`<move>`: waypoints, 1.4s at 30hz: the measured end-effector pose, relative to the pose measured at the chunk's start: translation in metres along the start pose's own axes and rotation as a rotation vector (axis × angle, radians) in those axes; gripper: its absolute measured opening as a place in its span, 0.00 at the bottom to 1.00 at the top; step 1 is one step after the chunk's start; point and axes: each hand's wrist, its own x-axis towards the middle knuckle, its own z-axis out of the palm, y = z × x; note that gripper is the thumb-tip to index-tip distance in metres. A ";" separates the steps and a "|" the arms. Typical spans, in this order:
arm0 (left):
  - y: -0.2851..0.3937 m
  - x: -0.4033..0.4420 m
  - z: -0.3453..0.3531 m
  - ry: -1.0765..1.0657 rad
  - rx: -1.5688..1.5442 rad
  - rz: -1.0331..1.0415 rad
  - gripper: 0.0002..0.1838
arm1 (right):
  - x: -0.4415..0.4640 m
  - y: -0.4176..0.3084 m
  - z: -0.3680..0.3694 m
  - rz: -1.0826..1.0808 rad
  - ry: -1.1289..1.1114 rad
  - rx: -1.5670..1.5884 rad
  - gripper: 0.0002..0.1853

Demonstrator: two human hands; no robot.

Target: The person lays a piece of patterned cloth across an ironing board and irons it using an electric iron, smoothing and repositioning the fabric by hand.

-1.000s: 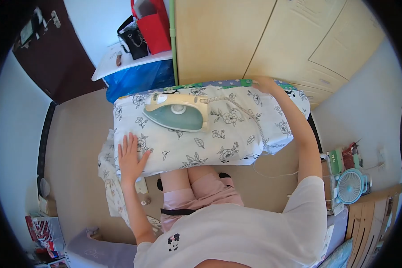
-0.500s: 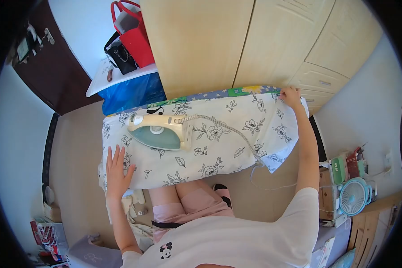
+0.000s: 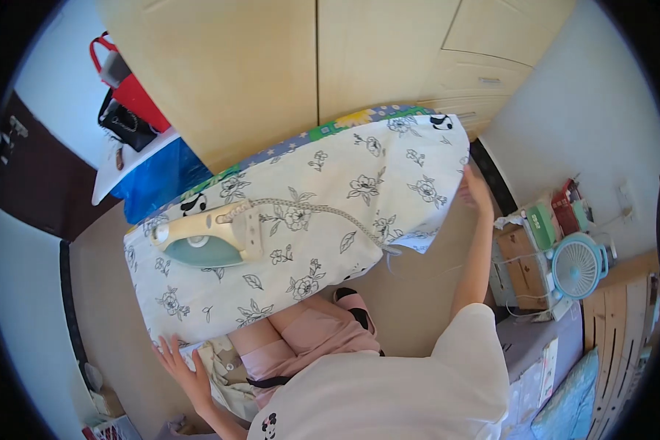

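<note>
A white cloth printed with black flowers [image 3: 330, 227] covers most of the patterned ironing board [image 3: 356, 117]. My right hand [image 3: 477, 192] has its fingers closed on the cloth's edge at the right end of the board. At the near left corner my left hand [image 3: 185, 372] touches the cloth's edge, fingers spread and thumb apart. A cream and teal iron [image 3: 207, 238] lies on its side on the left half of the cloth. From its back a braided cord [image 3: 330, 211] runs right across the cloth and over the near edge.
Beyond the board stands a pale wooden wardrobe [image 3: 227, 66]. At the back left, red [image 3: 141, 99] and black handbags [image 3: 127, 126] sit above a blue plastic cover [image 3: 165, 180]. A small blue fan [image 3: 578, 265] and boxes are at the right. Crumpled cloth [image 3: 231, 381] lies below the board.
The view has turned. My right hand has moved from the far edge to the board's right end, where the cloth lies spread further. My left hand has slid off the top to the near left corner.
</note>
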 end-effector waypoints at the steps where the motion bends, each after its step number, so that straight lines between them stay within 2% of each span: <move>1: 0.000 -0.001 0.004 0.059 -0.013 -0.016 0.25 | -0.056 -0.027 0.009 0.198 -0.235 0.154 0.28; 2: 0.003 0.001 0.008 0.048 -0.021 -0.004 0.25 | -0.065 -0.020 0.019 0.208 -0.220 0.152 0.28; 4: 0.011 0.003 0.014 0.129 -0.083 0.032 0.24 | -0.070 -0.001 0.034 -0.157 -0.297 0.657 0.18; 5: 0.020 0.005 0.015 0.121 -0.089 0.040 0.24 | -0.075 -0.003 0.035 -0.152 -0.286 0.654 0.18; 8: 0.042 0.011 0.016 0.083 -0.177 0.100 0.24 | -0.077 -0.008 0.029 -0.164 -0.193 0.626 0.13; 10: 0.048 0.012 0.018 0.010 -0.197 0.161 0.25 | -0.058 -0.013 0.017 -0.212 -0.052 0.423 0.12; 11: 0.049 0.012 0.020 0.012 -0.200 0.161 0.25 | -0.049 -0.021 0.013 -0.215 -0.050 0.422 0.12; 13: 0.051 0.011 0.021 -0.033 -0.121 0.176 0.26 | -0.032 -0.043 0.004 -0.326 0.017 0.160 0.12; 14: 0.052 0.010 0.020 -0.033 -0.121 0.176 0.26 | -0.020 -0.049 0.002 -0.327 0.017 0.161 0.12; 16: 0.054 0.009 0.017 -0.054 -0.119 0.186 0.27 | 0.000 -0.057 0.003 -0.556 0.011 0.146 0.12; 18: 0.053 0.007 0.017 -0.056 -0.117 0.175 0.27 | -0.014 -0.075 0.003 -0.595 0.078 0.118 0.12; 20: 0.054 0.005 0.018 -0.059 -0.115 0.158 0.27 | -0.017 -0.072 0.001 -0.646 0.354 -0.020 0.14; 21: 0.057 0.005 0.018 -0.050 -0.105 0.153 0.27 | -0.012 -0.062 -0.001 -0.557 0.367 -0.160 0.16; 22: 0.058 0.004 0.019 -0.042 -0.098 0.149 0.27 | 0.002 -0.045 -0.001 -0.563 0.362 -0.161 0.16; 24: 0.059 0.003 0.020 -0.028 -0.093 0.147 0.27 | 0.022 -0.021 0.003 -0.361 0.264 -0.181 0.20; 28: 0.059 0.008 0.022 -0.015 -0.062 0.161 0.24 | 0.019 -0.045 0.011 -0.553 0.530 -0.162 0.21; 30: 0.060 0.011 0.023 -0.011 -0.079 0.201 0.23 | 0.034 -0.058 0.016 -0.524 0.611 -0.211 0.19; 32: 0.063 0.014 0.024 0.002 -0.098 0.231 0.22 | 0.041 -0.072 0.019 -0.380 0.447 -0.314 0.14; 33: 0.067 0.014 0.025 -0.023 -0.099 0.230 0.22 | 0.043 -0.078 0.021 -0.375 0.475 -0.371 0.10; 36: 0.072 0.015 0.024 -0.034 -0.117 0.206 0.22 | 0.048 -0.093 0.021 -0.324 0.571 -0.496 0.08; 38: 0.072 0.013 0.024 -0.031 -0.131 0.170 0.22 | 0.055 -0.091 0.015 -0.388 0.520 -0.519 0.07; 40: 0.072 0.014 0.026 0.017 -0.144 0.218 0.23 | 0.066 -0.087 0.012 -0.470 0.478 -0.530 0.06; 42: 0.072 0.015 0.022 0.019 -0.142 0.187 0.23 | 0.076 -0.081 0.015 -0.598 0.502 -0.584 0.06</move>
